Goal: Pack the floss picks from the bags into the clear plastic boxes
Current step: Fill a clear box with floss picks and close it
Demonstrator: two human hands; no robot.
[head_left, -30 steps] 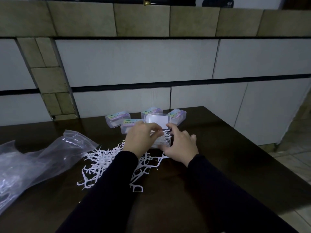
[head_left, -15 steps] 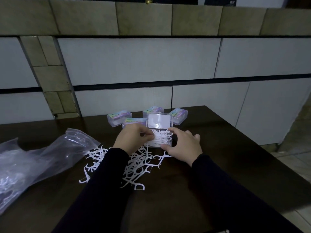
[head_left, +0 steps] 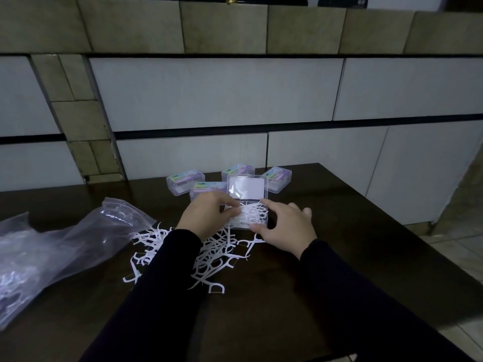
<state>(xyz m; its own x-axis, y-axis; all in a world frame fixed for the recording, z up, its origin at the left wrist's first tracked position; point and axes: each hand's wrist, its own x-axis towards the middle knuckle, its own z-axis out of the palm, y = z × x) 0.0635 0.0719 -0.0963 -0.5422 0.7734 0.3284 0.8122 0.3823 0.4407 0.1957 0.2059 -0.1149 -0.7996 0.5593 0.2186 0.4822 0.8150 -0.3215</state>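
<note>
An open clear plastic box [head_left: 247, 190] stands mid-table with its lid raised and white floss picks [head_left: 249, 216] heaped inside. My left hand [head_left: 209, 215] pinches picks at the box's left side. My right hand [head_left: 285, 228] holds the box's right front corner between thumb and fingers. A loose pile of white floss picks [head_left: 206, 254] lies on the dark table in front of the box, partly under my left sleeve. A crumpled clear bag [head_left: 60, 246] with more picks lies at the left.
Several closed clear boxes with coloured labels [head_left: 185, 182] sit behind the open one, near the tiled wall. The dark table [head_left: 339, 257] ends at the right, with tiled floor below.
My left hand has lowered from the lid to the picks in the box. The lid now stands fully visible. My right hand stays at the box's right side.
</note>
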